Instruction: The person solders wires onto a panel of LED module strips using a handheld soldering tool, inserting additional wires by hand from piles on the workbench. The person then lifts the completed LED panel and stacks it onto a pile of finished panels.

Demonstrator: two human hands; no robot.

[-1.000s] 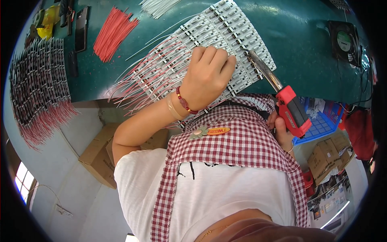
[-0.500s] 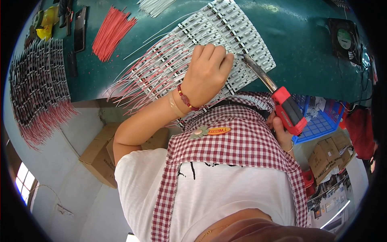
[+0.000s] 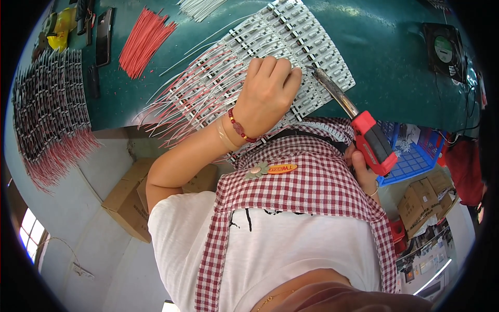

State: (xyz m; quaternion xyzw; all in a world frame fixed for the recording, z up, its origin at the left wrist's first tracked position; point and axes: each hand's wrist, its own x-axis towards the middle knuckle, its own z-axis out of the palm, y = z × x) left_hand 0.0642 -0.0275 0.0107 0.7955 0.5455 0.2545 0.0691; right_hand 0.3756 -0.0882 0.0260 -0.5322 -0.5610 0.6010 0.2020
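Note:
My left hand [image 3: 271, 89] is closed in a loose fist, knuckles up, over a panel of small white circuit boards [image 3: 325, 57]. Its fingertips are hidden, so what they pinch cannot be seen. Red and white wires [image 3: 200, 86] fan out from the panel's left part, some passing beneath this hand. Low on the right, my right hand [image 3: 363, 167] grips a soldering iron [image 3: 373, 143] with a red and black handle; most of its fingers are behind the handle. The iron's metal tip points up and left, close to the panel beside my left fingers.
Bundles of red wires [image 3: 145, 42] and white wires [image 3: 201, 7] lie on the green table [image 3: 387, 67]. Wired boards [image 3: 52, 104] hang over its left edge. A dark phone [image 3: 104, 36] lies nearby. At right are a black fan [image 3: 444, 51] and a blue basket [image 3: 410, 164].
The soldering iron's tip has shifted slightly upward, away from my body. My left hand has stayed in nearly the same place over the panel.

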